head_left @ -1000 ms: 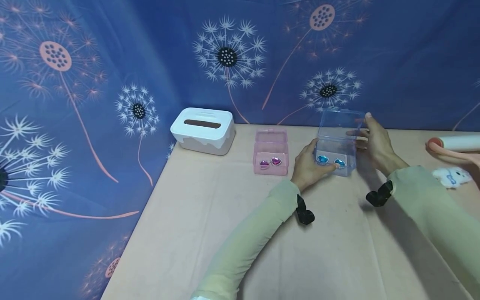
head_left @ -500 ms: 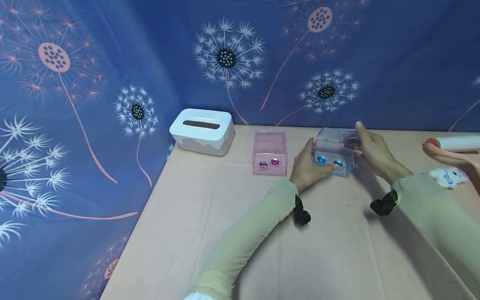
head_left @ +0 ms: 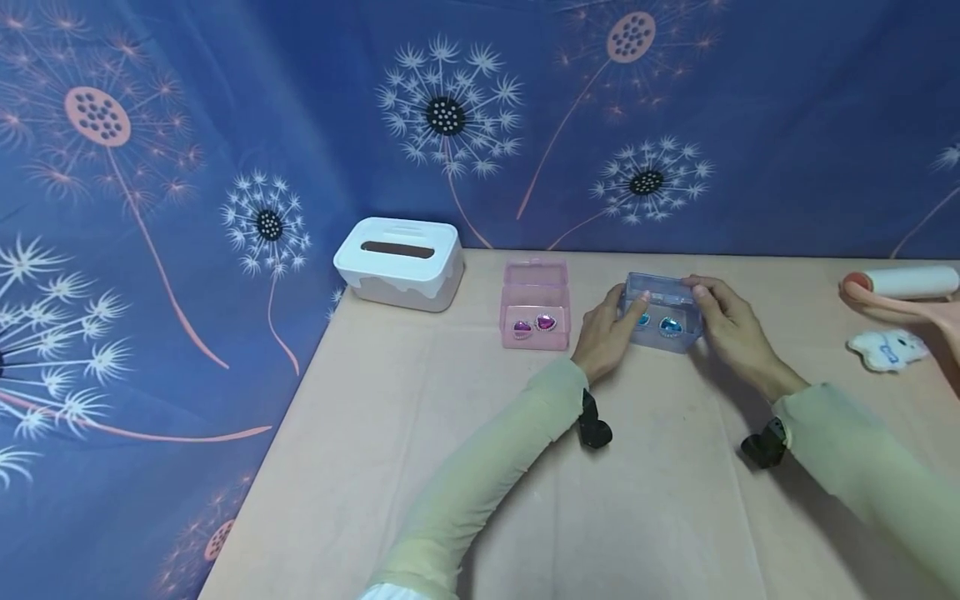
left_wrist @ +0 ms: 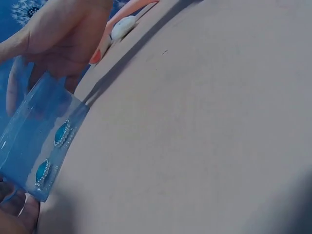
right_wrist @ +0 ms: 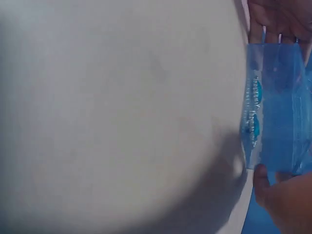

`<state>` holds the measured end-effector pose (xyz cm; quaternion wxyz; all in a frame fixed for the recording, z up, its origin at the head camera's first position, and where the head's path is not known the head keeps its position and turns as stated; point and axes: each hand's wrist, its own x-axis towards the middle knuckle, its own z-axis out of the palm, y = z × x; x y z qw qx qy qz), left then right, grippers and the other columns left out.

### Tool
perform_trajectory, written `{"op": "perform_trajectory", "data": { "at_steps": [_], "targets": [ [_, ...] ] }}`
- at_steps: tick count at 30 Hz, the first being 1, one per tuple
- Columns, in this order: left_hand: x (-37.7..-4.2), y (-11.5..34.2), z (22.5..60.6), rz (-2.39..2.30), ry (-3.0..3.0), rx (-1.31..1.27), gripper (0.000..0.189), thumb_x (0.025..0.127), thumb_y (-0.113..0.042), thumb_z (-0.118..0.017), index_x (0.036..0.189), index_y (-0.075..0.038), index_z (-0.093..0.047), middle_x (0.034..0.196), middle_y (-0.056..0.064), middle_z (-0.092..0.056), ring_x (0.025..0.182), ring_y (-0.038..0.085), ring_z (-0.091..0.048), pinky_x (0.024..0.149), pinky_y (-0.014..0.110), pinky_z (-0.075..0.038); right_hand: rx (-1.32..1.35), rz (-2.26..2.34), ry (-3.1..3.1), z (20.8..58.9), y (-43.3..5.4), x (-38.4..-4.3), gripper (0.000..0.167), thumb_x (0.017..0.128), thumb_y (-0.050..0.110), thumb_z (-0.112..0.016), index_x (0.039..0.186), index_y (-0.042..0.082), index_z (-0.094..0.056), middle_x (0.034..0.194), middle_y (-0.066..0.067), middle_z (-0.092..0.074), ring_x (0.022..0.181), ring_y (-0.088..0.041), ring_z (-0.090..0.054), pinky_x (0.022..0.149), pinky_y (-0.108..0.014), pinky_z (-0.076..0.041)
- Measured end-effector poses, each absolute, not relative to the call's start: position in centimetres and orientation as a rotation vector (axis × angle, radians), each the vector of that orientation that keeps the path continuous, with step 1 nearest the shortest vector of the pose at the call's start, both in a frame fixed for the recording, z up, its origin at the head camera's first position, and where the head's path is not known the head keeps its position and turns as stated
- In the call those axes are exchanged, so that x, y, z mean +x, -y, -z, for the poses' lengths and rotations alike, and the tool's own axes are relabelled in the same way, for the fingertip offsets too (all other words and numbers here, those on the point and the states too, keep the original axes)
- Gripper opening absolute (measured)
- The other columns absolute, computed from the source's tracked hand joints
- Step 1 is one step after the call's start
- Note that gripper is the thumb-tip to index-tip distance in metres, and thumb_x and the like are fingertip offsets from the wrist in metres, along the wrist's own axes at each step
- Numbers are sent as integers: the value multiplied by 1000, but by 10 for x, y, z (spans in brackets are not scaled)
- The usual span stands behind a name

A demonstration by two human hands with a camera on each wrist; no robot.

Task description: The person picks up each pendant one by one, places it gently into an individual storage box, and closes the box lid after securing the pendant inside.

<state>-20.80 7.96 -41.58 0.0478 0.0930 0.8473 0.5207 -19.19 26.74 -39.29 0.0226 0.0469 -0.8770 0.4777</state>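
Observation:
A clear blue plastic box (head_left: pixel 660 340) stands on the table with its hinged lid lowered. Inside lie two blue gem pieces (head_left: pixel 670 327) with beaded silver edges; the left one is partly hidden by a thumb. My left hand (head_left: pixel 603 337) grips the left side, thumb over the front top edge. On the opposite side my right hand (head_left: pixel 738 337) holds the box by its upper right corner, fingers behind and thumb in front. The right wrist view shows the box (right_wrist: pixel 278 112) side-on between both hands. Left of it a pink box (head_left: pixel 535 297) sits open with two magenta gems (head_left: pixel 545 322).
A white tissue box (head_left: pixel 397 265) stands at the back left. To the right lie a white roll (head_left: pixel 911 282) with an orange end, a pink strap-like piece (head_left: pixel 900 310) and a white plush-looking item (head_left: pixel 888 350). A blue dandelion-print cloth (head_left: pixel 525 125) hangs behind the table.
The blue box's lid has swung from upright down over the box. My right hand came down with it to the right side; my left thumb moved up from the front wall to the top edge.

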Motion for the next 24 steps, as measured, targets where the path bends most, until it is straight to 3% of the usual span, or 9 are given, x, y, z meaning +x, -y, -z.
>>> {"op": "perform_trajectory", "data": {
  "at_steps": [3, 8, 9, 11, 13, 15, 17, 24],
  "targets": [
    [-209, -78, 418, -1593, -2594, 275, 66, 98, -61, -32, 148, -19, -39, 145, 5, -51, 134, 20, -48, 112, 35, -39, 188, -1509, 2710, 399, -266, -192, 56, 105, 38, -31, 143, -3, -39, 158, -23, -20, 143, -48, -21, 115, -62, -18],
    [-210, -77, 421, -1585, -2606, 285, 59, 98, -56, -39, 145, -20, -42, 142, 3, -54, 133, 17, -49, 110, 32, -40, 244, -1499, 2749, 402, -266, -190, 55, 105, 35, -35, 145, -2, -34, 161, -22, -10, 142, -52, -17, 111, -65, -20],
    [-211, -77, 421, -1582, -2607, 288, 58, 98, -55, -41, 145, -20, -43, 142, 2, -54, 133, 16, -49, 110, 31, -40, 251, -1497, 2759, 402, -266, -189, 55, 104, 35, -38, 146, -1, -33, 161, -21, -9, 142, -52, -18, 113, -61, -22],
    [-212, -77, 422, -1582, -2608, 296, 56, 98, -51, -44, 145, -20, -42, 142, 1, -54, 133, 15, -49, 110, 30, -40, 264, -1498, 2775, 401, -266, -190, 56, 103, 34, -43, 146, 0, -33, 161, -20, -8, 141, -52, -19, 116, -38, -32],
    [-212, -78, 422, -1593, -2596, 309, 55, 98, -48, -48, 145, -19, -42, 143, 1, -54, 133, 15, -49, 110, 29, -39, 269, -1509, 2778, 401, -267, -190, 57, 101, 33, -48, 146, 1, -32, 162, -19, -6, 139, -52, -23, 104, -15, -40],
    [-213, -78, 421, -1600, -2584, 322, 54, 98, -44, -51, 145, -19, -42, 143, 0, -54, 132, 14, -49, 110, 28, -40, 261, -1508, 2776, 402, -268, -190, 59, 100, 31, -53, 146, 1, -32, 162, -19, -6, 138, -52, -25, 85, 2, -39],
    [-214, -79, 421, -1600, -2580, 331, 53, 98, -42, -52, 144, -18, -43, 142, 1, -54, 131, 14, -50, 109, 27, -41, 257, -1533, 2760, 403, -268, -189, 60, 99, 29, -55, 146, 0, -32, 162, -20, -5, 138, -52, -24, 77, 5, -35],
    [-215, -78, 422, -1618, -2583, 345, 52, 97, -39, -55, 143, -17, -44, 140, 2, -56, 127, 13, -54, 103, 23, -45, 248, -1566, 2737, 405, -266, -188, 61, 98, 28, -57, 146, 1, -33, 162, -18, -4, 141, -51, -20, 82, 3, -39]
  ]
}}
